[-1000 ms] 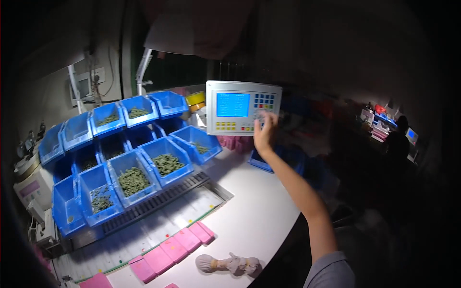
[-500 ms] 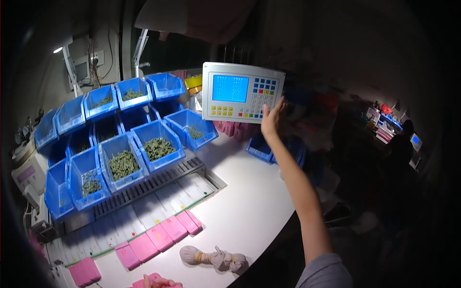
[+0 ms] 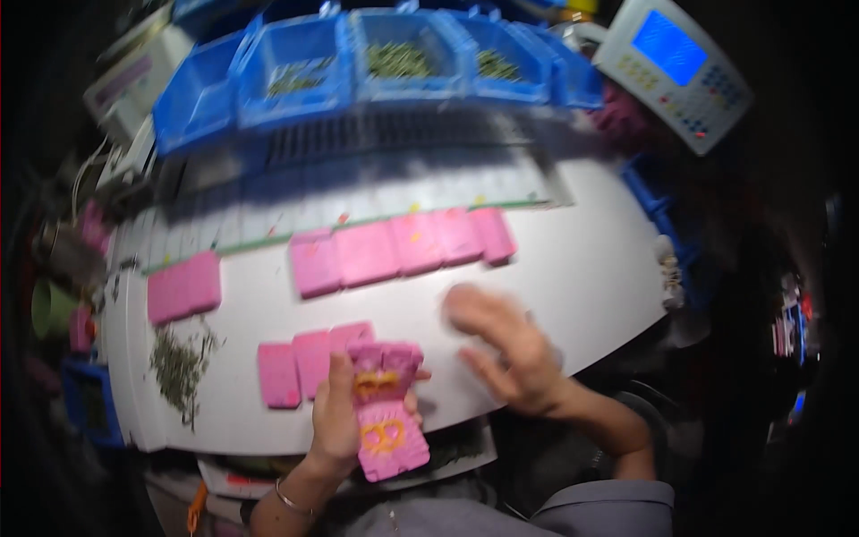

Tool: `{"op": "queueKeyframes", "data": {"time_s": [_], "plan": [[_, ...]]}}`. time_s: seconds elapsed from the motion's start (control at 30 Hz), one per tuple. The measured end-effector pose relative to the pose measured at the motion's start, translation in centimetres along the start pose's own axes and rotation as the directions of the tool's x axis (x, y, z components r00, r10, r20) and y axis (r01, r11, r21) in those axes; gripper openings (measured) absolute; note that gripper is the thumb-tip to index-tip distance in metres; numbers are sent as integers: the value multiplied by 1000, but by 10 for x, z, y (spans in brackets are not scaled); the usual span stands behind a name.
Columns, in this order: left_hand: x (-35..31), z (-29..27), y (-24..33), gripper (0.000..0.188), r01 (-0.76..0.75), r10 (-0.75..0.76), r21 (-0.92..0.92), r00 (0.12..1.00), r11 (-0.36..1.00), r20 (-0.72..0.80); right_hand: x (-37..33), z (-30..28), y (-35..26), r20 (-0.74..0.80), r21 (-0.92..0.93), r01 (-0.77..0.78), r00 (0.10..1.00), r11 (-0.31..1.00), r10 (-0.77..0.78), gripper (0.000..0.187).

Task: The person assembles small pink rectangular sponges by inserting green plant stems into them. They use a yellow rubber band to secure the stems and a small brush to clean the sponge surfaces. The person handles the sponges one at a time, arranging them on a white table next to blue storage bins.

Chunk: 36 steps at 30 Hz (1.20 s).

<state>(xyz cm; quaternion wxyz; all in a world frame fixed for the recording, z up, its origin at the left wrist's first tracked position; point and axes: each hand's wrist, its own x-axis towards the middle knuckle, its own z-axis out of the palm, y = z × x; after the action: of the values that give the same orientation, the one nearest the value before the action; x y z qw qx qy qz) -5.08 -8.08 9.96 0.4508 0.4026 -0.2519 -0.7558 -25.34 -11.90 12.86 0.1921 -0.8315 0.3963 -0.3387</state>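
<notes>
head view: my left hand [image 3: 338, 419] grips the opened pink mould [image 3: 392, 433] at the near edge of the white tabletop [image 3: 582, 259]; it looks light, rubbery, bendy, best held by its sides. my blurred right hand [image 3: 519, 360] hovers, fingers apart, seemingly empty.

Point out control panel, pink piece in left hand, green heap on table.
Control panel [image 3: 671, 52]: head view, blue screen.
Held pink piece [image 3: 388, 415]: head view, lower half.
Green heap [image 3: 181, 365]: head view, middle.
</notes>
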Motion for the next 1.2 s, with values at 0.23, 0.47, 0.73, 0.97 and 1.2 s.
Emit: {"op": "queueKeyframes", "data": {"time_s": [0.23, 0.47, 0.73, 0.97, 1.2], "plan": [[8, -14, 13, 62, -73, 59, -90, 987, 993, -151, -20, 16, 2, 132, -334, -43, 987, 942, 92, 61], [32, -12, 0, 64, -149, 156, 56, 975, 987, -160, -2, 39, -23, 72, -424, 303, 951, 854, -301, 47], [29, 1, 4, 63, -178, 178, 25, 952, 984, -249, 1, 37, -22, 100, -442, 348, 935, 827, -340, 45], [21, 0, 12, 65, -146, 140, -15, 972, 989, -188, 6, 42, -27, 55, -484, 362, 921, 797, -385, 43], [16, -17, 12, 62, -430, 456, 303, 890, 851, -18, 7, 17, -40, -12, -140, 166, 985, 976, -170, 47]]}}
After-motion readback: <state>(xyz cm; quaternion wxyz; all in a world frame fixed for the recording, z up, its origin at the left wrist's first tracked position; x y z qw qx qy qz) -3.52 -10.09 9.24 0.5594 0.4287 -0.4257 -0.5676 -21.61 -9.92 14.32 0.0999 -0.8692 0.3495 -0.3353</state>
